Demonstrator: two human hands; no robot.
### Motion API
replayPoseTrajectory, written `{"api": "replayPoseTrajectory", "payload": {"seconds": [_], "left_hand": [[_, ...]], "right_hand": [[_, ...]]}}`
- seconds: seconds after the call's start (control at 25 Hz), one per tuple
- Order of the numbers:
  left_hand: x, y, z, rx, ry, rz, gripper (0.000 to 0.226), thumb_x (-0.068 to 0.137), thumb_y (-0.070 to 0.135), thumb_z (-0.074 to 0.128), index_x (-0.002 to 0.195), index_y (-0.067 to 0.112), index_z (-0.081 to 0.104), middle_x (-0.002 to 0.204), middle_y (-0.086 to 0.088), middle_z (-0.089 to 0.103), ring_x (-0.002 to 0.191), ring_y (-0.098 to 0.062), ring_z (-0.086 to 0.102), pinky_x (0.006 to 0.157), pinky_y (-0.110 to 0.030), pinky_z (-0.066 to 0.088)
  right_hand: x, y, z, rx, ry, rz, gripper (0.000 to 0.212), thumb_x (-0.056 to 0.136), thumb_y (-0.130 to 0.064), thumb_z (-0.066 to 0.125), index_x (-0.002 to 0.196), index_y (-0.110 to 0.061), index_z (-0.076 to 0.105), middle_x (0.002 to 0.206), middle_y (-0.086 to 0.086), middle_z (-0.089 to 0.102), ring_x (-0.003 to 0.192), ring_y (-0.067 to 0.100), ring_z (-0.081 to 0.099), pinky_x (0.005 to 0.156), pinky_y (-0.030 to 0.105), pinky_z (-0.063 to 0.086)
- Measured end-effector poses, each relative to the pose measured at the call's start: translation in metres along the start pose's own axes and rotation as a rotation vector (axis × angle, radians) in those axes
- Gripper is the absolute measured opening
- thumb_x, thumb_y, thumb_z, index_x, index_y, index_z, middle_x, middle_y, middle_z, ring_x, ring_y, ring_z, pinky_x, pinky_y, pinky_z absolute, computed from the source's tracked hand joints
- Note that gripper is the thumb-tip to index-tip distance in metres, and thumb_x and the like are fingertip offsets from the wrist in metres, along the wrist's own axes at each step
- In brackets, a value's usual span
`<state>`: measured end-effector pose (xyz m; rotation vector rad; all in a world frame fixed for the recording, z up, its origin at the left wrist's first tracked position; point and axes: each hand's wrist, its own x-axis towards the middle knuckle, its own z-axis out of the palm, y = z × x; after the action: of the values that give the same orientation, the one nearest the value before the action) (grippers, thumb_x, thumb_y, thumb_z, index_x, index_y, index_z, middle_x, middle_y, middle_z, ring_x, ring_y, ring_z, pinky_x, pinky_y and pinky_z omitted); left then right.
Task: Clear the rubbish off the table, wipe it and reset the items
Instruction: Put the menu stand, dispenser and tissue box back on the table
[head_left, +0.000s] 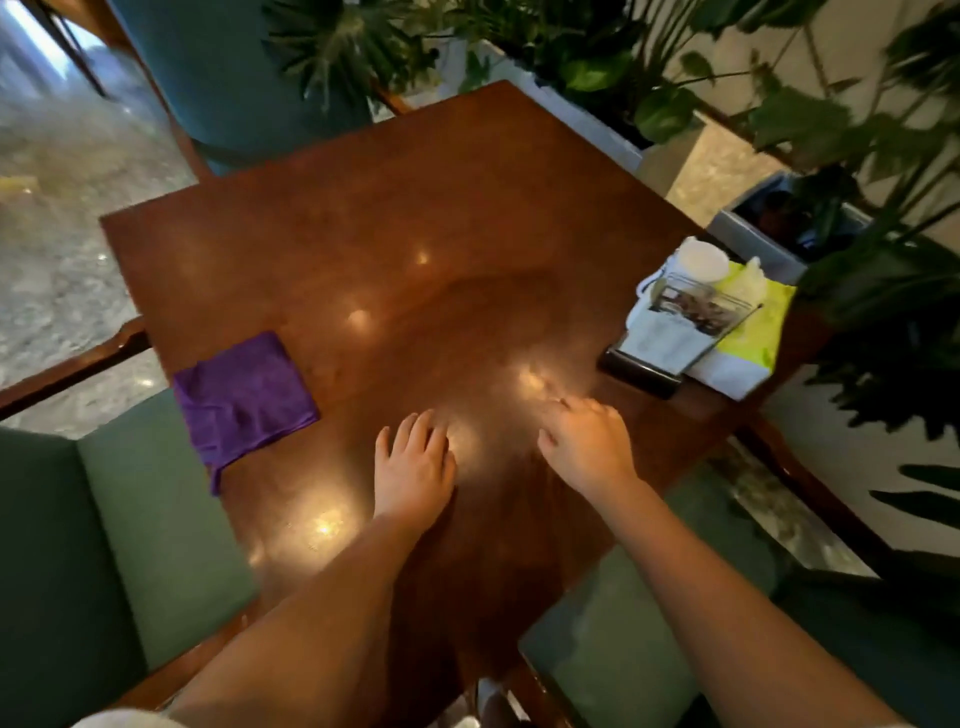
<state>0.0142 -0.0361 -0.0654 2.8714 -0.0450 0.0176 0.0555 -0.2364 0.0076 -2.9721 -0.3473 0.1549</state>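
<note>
A glossy brown wooden table (395, 249) fills the middle of the head view. A folded purple cloth (244, 397) lies flat near its left edge. At the right edge stands a clear menu holder on a black base (675, 332), with a white round-lidded container (701, 260) behind it and a yellow-green and white tissue pack (748, 332) beside it. My left hand (413, 467) rests palm down on the tabletop, fingers apart, holding nothing. My right hand (584, 439) hovers just right of it, fingers loosely spread and empty, a short way from the holder's black base.
Green cushioned chairs sit at the near left (119, 545) and near right (639, 649). A teal chair back (228, 78) stands beyond the table. Leafy plants in grey planters (779, 228) crowd the far right side. Speckled stone floor lies to the left.
</note>
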Motion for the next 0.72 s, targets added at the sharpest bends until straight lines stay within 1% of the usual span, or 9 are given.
{"api": "replayPoseTrajectory", "payload": {"seconds": [0.12, 0.2, 0.32, 0.4, 0.44, 0.52, 0.56, 0.6, 0.72], "left_hand": [[0.008, 0.010, 0.020, 0.023, -0.079, 0.000, 0.051, 0.085, 0.034, 0.032, 0.123, 0.011, 0.057, 0.130, -0.013, 0.055, 0.125, -0.031, 0.046, 0.100, -0.057, 0.034], [0.005, 0.009, 0.034, 0.046, -0.097, -0.020, 0.053, 0.086, 0.036, 0.034, 0.131, 0.012, 0.051, 0.139, -0.012, 0.048, 0.132, -0.029, 0.038, 0.103, -0.058, 0.027], [-0.002, 0.007, 0.049, 0.060, -0.086, -0.041, 0.059, 0.089, 0.042, 0.024, 0.140, 0.017, 0.038, 0.149, -0.007, 0.035, 0.140, -0.021, 0.022, 0.107, -0.057, 0.018], [-0.003, 0.005, 0.053, 0.064, -0.080, -0.044, 0.061, 0.088, 0.044, 0.020, 0.142, 0.018, 0.034, 0.151, -0.005, 0.031, 0.140, -0.018, 0.017, 0.108, -0.057, 0.016], [-0.003, 0.005, 0.053, 0.067, -0.082, -0.047, 0.061, 0.089, 0.044, 0.020, 0.143, 0.019, 0.033, 0.151, -0.005, 0.030, 0.140, -0.017, 0.016, 0.108, -0.057, 0.016], [-0.003, 0.005, 0.054, 0.069, -0.083, -0.051, 0.060, 0.089, 0.044, 0.020, 0.143, 0.019, 0.032, 0.152, -0.004, 0.029, 0.140, -0.016, 0.014, 0.109, -0.056, 0.015], [-0.004, 0.005, 0.054, 0.069, -0.078, -0.053, 0.060, 0.089, 0.044, 0.020, 0.143, 0.019, 0.031, 0.152, -0.004, 0.028, 0.141, -0.016, 0.014, 0.109, -0.056, 0.015], [-0.004, 0.005, 0.054, 0.066, -0.074, -0.057, 0.060, 0.090, 0.044, 0.019, 0.144, 0.020, 0.030, 0.152, -0.004, 0.027, 0.141, -0.016, 0.013, 0.110, -0.055, 0.013], [-0.004, 0.004, 0.054, 0.058, -0.068, -0.059, 0.060, 0.090, 0.044, 0.020, 0.144, 0.020, 0.029, 0.152, -0.004, 0.026, 0.141, -0.017, 0.014, 0.110, -0.055, 0.012]], "right_hand": [[-0.004, 0.036, -0.013, -0.029, 0.048, 0.084, 0.030, 0.088, -0.029, 0.049, 0.113, -0.016, 0.058, 0.112, 0.006, 0.062, 0.105, 0.027, 0.056, 0.085, 0.039, 0.043], [0.000, 0.058, -0.028, -0.034, 0.126, 0.126, 0.030, 0.086, -0.027, 0.053, 0.112, -0.013, 0.060, 0.109, 0.008, 0.063, 0.101, 0.029, 0.058, 0.083, 0.040, 0.045], [0.006, 0.084, -0.056, 0.020, 0.356, 0.146, 0.026, 0.081, -0.021, 0.062, 0.105, -0.009, 0.065, 0.099, 0.012, 0.065, 0.092, 0.036, 0.061, 0.077, 0.043, 0.047], [0.011, 0.098, -0.073, -0.019, 0.535, 0.182, 0.035, 0.076, -0.019, 0.068, 0.110, -0.011, 0.063, 0.105, 0.014, 0.062, 0.099, 0.036, 0.057, 0.084, 0.046, 0.044], [0.014, 0.107, -0.080, -0.065, 0.568, 0.217, 0.043, 0.075, -0.020, 0.069, 0.116, -0.015, 0.059, 0.113, 0.014, 0.059, 0.107, 0.035, 0.053, 0.090, 0.048, 0.039], [0.025, 0.124, -0.092, -0.113, 0.514, 0.277, 0.052, 0.076, -0.022, 0.068, 0.126, -0.020, 0.051, 0.124, 0.013, 0.053, 0.119, 0.033, 0.045, 0.100, 0.051, 0.031], [0.031, 0.131, -0.097, -0.093, 0.451, 0.300, 0.049, 0.079, -0.021, 0.066, 0.126, -0.020, 0.051, 0.125, 0.012, 0.055, 0.118, 0.033, 0.046, 0.100, 0.050, 0.031], [0.036, 0.137, -0.100, -0.055, 0.389, 0.314, 0.042, 0.082, -0.019, 0.063, 0.123, -0.020, 0.055, 0.121, 0.012, 0.059, 0.114, 0.033, 0.050, 0.097, 0.048, 0.035], [0.048, 0.142, -0.107, 0.093, 0.290, 0.309, 0.020, 0.087, -0.016, 0.059, 0.105, -0.018, 0.066, 0.106, 0.010, 0.068, 0.097, 0.033, 0.060, 0.077, 0.040, 0.048]]}}
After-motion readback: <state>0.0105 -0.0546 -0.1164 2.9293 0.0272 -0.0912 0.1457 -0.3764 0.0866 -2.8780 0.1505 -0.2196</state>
